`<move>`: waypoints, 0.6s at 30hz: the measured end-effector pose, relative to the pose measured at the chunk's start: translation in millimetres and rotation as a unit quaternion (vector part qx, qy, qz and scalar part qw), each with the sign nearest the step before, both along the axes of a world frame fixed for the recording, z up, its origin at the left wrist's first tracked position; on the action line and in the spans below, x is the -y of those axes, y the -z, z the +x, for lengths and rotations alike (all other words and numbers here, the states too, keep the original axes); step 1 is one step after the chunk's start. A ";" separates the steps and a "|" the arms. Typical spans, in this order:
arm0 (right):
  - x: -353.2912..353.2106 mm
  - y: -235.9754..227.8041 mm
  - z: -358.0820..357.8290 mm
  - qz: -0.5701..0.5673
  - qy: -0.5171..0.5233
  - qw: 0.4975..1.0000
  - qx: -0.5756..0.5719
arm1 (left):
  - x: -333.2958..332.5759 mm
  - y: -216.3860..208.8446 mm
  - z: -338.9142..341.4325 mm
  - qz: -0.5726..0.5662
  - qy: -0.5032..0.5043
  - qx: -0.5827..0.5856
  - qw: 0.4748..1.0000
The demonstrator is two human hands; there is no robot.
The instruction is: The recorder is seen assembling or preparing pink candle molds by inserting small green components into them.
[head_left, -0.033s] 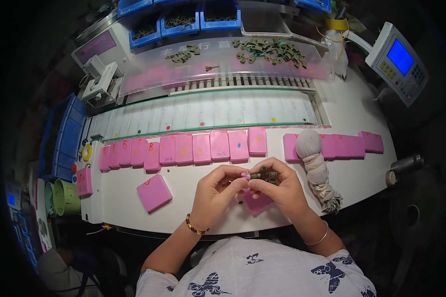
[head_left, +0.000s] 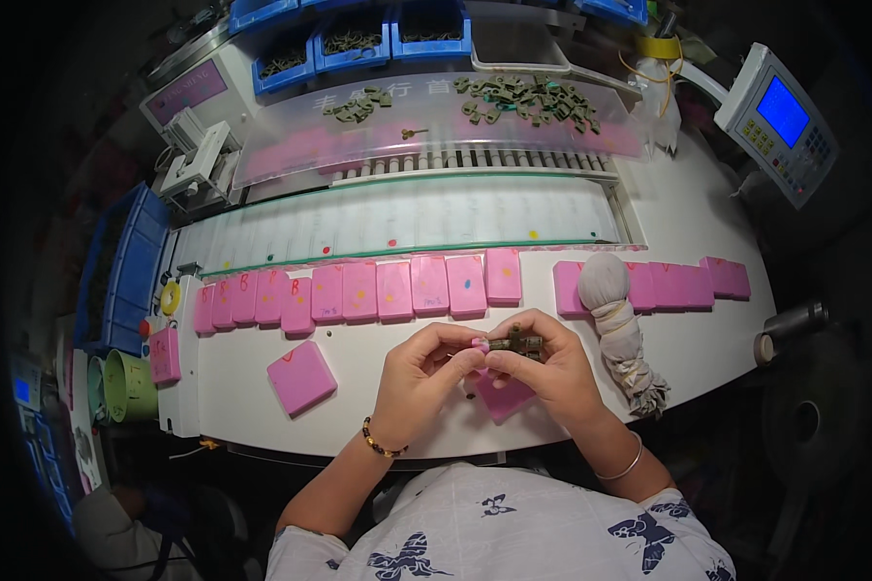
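Both hands meet over the near middle of the white table. My right hand (head_left: 549, 363) is closed on a small olive-green branched piece (head_left: 521, 343), which sticks out between its fingers. My left hand (head_left: 426, 373) pinches the pinkish-white tip (head_left: 481, 343) at the left end of that piece. Whether the tip is part of it or a separate bit, I cannot tell. Right below the fingers lies a pink block (head_left: 503, 399), partly hidden by my hands. Another pink block (head_left: 301, 379) lies flat on the table to the left.
Rows of pink blocks (head_left: 394, 290) line a glass-covered white strip (head_left: 407, 215). A grey cloth bundle (head_left: 618, 334) lies right of my hands. Olive-green pieces (head_left: 528, 102) pile on a clear sheet beyond, below blue bins (head_left: 354, 46). A control panel (head_left: 778, 124) stands at right.
The coloured dots on the white strip have shifted very slightly left. My hands and the piece between them look the same.
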State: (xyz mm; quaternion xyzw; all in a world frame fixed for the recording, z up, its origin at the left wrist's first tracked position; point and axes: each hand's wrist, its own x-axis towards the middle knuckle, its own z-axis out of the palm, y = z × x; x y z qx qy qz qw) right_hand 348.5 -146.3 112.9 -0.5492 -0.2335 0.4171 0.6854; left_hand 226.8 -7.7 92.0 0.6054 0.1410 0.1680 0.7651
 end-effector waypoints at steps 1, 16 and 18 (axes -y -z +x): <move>0.1 1.4 -0.4 0.005 0.003 1.000 -0.002 | 0.4 -0.2 -0.1 0.000 -0.001 0.000 1.000; 5.5 9.0 -0.9 -0.014 0.038 0.999 -0.001 | 3.2 -4.0 -3.2 0.011 -0.008 -0.020 1.000; 5.4 7.1 -1.2 -0.018 0.040 0.999 0.008 | 3.5 -3.7 -4.1 -0.012 -0.019 -0.013 1.000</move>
